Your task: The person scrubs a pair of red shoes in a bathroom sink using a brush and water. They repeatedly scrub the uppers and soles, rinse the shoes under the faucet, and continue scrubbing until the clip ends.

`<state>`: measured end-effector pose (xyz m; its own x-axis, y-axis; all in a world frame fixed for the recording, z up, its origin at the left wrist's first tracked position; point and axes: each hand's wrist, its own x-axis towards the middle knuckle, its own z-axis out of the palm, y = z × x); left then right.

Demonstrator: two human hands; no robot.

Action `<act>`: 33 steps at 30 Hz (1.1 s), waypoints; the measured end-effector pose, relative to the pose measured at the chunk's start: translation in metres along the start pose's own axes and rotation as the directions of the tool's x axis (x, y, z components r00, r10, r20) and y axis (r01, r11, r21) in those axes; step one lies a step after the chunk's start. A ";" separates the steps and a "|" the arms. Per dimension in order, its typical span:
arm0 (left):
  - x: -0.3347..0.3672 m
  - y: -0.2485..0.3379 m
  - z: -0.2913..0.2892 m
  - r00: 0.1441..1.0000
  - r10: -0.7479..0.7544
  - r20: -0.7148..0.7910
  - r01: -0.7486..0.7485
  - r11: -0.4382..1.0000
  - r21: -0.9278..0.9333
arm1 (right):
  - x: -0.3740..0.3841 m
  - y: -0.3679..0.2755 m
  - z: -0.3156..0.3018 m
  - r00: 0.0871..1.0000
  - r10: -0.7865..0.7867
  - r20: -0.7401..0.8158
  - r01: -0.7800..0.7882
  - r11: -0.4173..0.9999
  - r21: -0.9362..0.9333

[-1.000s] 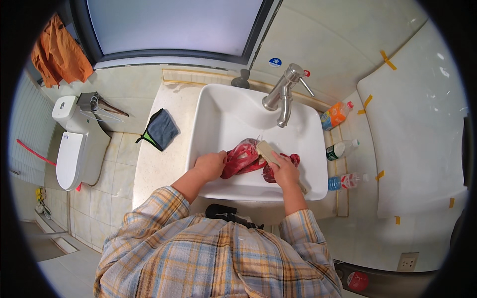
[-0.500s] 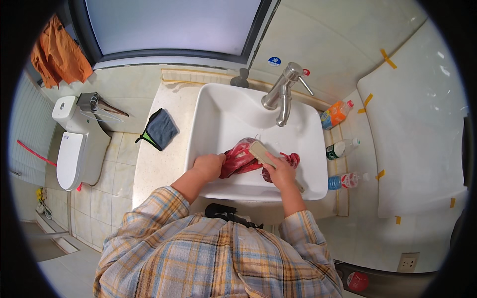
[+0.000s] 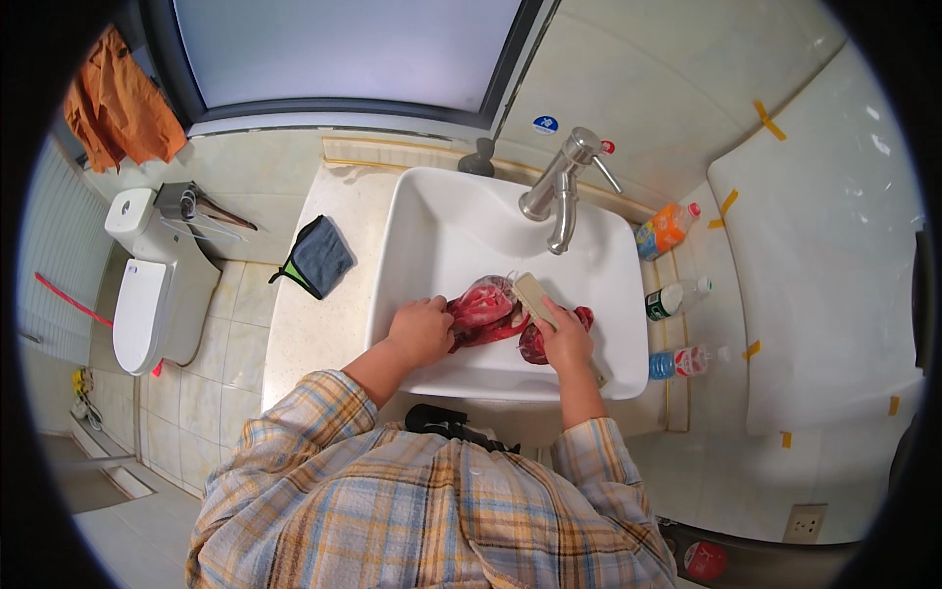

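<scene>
A wet red cloth (image 3: 481, 306), soapy white in places, lies bunched in the white washbasin (image 3: 442, 231). My left hand (image 3: 422, 332) is closed on its left end, near the basin's near-left side. In my right hand (image 3: 567, 340) is a beige scrubbing brush (image 3: 531, 294). Its head rests at the cloth's right part, and the handle runs back under my palm. The bristles are hidden. More of the red cloth shows on both sides of my right fingers. Beyond my hands a metal faucet (image 3: 562, 196) stands at the basin's back right.
A grey cloth with green and black edging (image 3: 322, 257) lies on the counter (image 3: 304, 344) left of the basin. Along the right stand an orange-labelled bottle (image 3: 667, 231), a green-labelled bottle (image 3: 677, 297) and a blue-bottomed bottle (image 3: 682, 361). Far left is a toilet (image 3: 142, 314).
My left hand has moved slightly right, and its fingers are spread a little more over the cloth. The brush has shifted right, and the cloth is bunched tighter.
</scene>
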<state>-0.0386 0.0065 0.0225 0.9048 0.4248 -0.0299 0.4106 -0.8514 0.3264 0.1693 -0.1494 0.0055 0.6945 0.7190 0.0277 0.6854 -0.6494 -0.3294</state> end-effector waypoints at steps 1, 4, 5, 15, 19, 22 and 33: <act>0.000 0.000 0.001 0.997 0.005 -0.076 -0.011 0.996 -0.090 | -0.001 0.000 0.000 0.999 -0.009 -0.043 0.009 1.000 0.011; 0.001 0.004 0.003 0.957 0.124 -0.262 -0.203 0.933 -0.297 | -0.003 -0.004 -0.002 0.992 -0.003 -0.124 0.008 0.999 0.040; 0.001 0.004 0.002 0.915 0.187 -0.358 -0.316 0.882 -0.348 | -0.004 -0.006 -0.002 0.988 -0.002 -0.153 0.010 0.998 0.056; 0.003 -0.002 0.000 0.982 -0.185 0.048 0.181 0.821 -0.542 | -0.006 -0.009 -0.004 0.942 -0.098 -0.321 0.140 0.984 0.111; 0.003 -0.008 0.001 0.955 -0.228 0.190 0.284 0.888 -0.363 | -0.015 -0.013 -0.002 0.944 -0.295 -0.149 0.325 0.909 0.259; 0.003 -0.010 0.003 0.947 -0.231 0.222 0.296 0.897 -0.330 | -0.018 -0.011 0.000 0.851 -0.400 0.340 0.384 0.916 0.116; 0.005 -0.009 -0.003 0.942 -0.175 0.287 0.263 0.916 -0.304 | -0.015 -0.011 0.003 0.937 -0.331 0.109 0.320 0.941 0.112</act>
<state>-0.0379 0.0173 0.0221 0.8128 0.4611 -0.3560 0.5792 -0.5748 0.5781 0.1511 -0.1523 0.0061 0.3999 0.9160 0.0326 0.8424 -0.3533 -0.4069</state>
